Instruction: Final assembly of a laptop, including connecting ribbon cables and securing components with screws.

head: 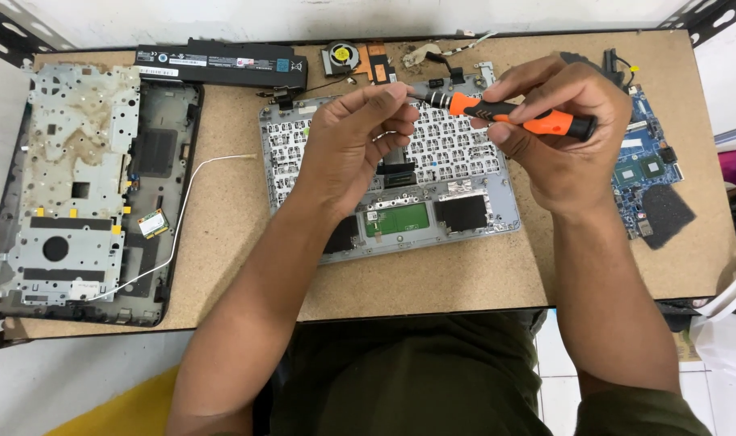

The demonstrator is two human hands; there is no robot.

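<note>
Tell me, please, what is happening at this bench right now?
A person is holding an orange and black screwdriver in the right hand while the left hand pinches its tip. Both hands are raised over an upturned laptop keyboard panel on the brown table. A stripped laptop base lies to the left, a black battery and small fan at the back, and a blue circuit board to the right.

screwdriver [513, 117] tip: hidden by left hand [356, 137] | base cover [77, 194]: cut off left
</note>
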